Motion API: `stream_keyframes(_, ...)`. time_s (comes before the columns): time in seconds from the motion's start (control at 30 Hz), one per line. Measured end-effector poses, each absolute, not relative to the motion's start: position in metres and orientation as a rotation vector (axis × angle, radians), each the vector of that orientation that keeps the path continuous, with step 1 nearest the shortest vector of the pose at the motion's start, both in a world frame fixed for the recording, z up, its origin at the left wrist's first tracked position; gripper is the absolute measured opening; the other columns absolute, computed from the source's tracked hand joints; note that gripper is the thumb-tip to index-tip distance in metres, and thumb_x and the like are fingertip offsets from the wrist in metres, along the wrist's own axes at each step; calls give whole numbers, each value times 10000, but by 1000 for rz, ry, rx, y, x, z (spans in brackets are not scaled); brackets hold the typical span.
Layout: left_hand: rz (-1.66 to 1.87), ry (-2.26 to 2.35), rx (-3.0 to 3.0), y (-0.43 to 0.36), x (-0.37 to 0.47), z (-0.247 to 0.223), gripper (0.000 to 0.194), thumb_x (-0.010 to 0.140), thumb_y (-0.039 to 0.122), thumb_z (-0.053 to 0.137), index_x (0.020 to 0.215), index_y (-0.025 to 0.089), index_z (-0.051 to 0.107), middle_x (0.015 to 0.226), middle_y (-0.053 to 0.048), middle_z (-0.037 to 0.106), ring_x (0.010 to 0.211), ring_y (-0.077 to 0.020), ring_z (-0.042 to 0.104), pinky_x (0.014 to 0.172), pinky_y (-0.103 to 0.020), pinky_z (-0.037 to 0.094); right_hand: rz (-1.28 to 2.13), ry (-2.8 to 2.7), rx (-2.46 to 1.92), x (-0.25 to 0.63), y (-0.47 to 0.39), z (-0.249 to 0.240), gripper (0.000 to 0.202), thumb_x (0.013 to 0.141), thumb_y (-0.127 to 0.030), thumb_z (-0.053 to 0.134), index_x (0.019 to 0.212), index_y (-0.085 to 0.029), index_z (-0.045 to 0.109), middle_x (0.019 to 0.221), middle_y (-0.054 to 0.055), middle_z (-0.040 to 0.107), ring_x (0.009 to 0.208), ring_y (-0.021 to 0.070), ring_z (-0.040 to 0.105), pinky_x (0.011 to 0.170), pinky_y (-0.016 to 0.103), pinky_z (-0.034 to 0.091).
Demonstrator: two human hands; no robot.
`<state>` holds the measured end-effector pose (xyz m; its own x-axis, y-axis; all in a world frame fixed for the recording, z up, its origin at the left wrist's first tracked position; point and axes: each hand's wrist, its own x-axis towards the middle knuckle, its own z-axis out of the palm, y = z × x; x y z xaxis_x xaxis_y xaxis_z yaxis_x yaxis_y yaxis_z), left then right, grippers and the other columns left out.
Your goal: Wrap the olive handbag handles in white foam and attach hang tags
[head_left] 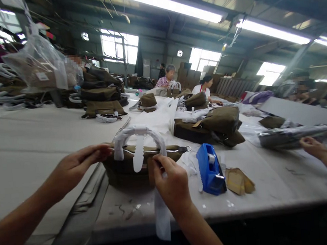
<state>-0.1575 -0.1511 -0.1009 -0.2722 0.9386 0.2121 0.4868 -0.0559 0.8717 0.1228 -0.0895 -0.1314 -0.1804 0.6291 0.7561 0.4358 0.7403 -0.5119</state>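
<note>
An olive-brown handbag [131, 177] with a zipped top stands at the near edge of the table in front of me. Its arched handle [153, 133] is wrapped in white material, and a white tag-like strip [138, 155] hangs over the zip. My left hand [83, 165] grips the bag's left top corner, fingers pressed together. At the right foot of the handle, my right hand [171, 181] pinches a white wrapping strip [162, 218] whose long end dangles below the table edge. The fingertips partly hide where the strip meets the handle.
Right of the bag are a blue tape dispenser [210, 170] and brown card pieces [239, 180]. More olive bags [209, 126] lie behind. Flat sheets [90, 190] lie at left. At far right, another person's hand [314, 147] touches a plastic-covered bag [285, 138].
</note>
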Motion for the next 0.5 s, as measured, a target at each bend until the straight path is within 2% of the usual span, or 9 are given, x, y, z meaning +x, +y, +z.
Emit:
stream_keyframes(0.07,1087,1599,1673,-126,-152,-90,485,898,497,615,1203,134,716,1102,-60,817,1027,-239,769,954,-334,619,227,-1825,-858,120,-82,-134,203,1018,-241,569,1029,-179,763,923,94,786,746,212,746,713,291,573)
stream_keyframes(0.13,925,1531,1753,-106,-149,-81,449,912,464,584,1150,124,755,960,-68,823,821,-213,774,760,-292,648,243,-1840,-865,121,-75,-136,196,1003,-241,579,1019,-178,764,906,97,785,730,219,741,715,302,573)
stream_keyframes(0.2,761,1530,1849,-93,-146,-72,465,913,482,595,1168,139,778,855,-66,814,622,-191,726,587,-264,609,245,-1855,-849,122,-68,-137,186,984,-232,589,1015,-182,764,899,96,785,743,225,747,726,300,575)
stream_keyframes(0.23,693,1527,1912,-87,-143,-68,483,908,496,617,1206,151,775,887,-73,821,623,-199,727,593,-272,608,243,-1865,-844,122,-65,-137,177,972,-227,599,1021,-186,764,905,95,786,760,228,752,734,296,577)
stream_keyframes(0.27,633,1513,1983,-83,-139,-65,504,898,506,649,1257,170,761,991,-82,827,722,-223,759,683,-292,628,240,-1878,-838,123,-63,-136,170,962,-223,611,1030,-187,763,913,96,787,783,233,758,742,294,580)
stream_keyframes(0.3,591,1488,2051,-79,-133,-62,519,884,506,683,1297,197,744,1136,-83,811,892,-253,777,827,-316,628,246,-1896,-829,123,-61,-134,167,956,-220,620,1038,-187,762,924,99,788,810,240,763,755,296,583)
stream_keyframes(0.37,543,1381,2109,-73,-120,-59,504,843,475,750,1286,237,750,1345,-60,737,1187,-286,709,1052,-341,545,294,-1942,-787,122,-60,-129,169,966,-219,618,1055,-194,759,962,103,788,875,251,767,800,310,590)
stream_keyframes(0.4,525,1318,2095,-70,-114,-59,469,823,451,770,1243,242,770,1350,-49,734,1221,-289,692,1076,-338,527,334,-1960,-758,122,-60,-126,176,983,-225,605,1065,-200,759,983,103,788,905,251,766,824,316,592)
stream_keyframes(0.5,516,1256,1985,-65,-100,-66,365,810,417,766,1102,204,814,1132,-49,814,1042,-279,754,955,-317,584,429,-1954,-671,121,-64,-118,188,1023,-269,581,1069,-219,756,1014,87,789,926,234,765,844,313,591)
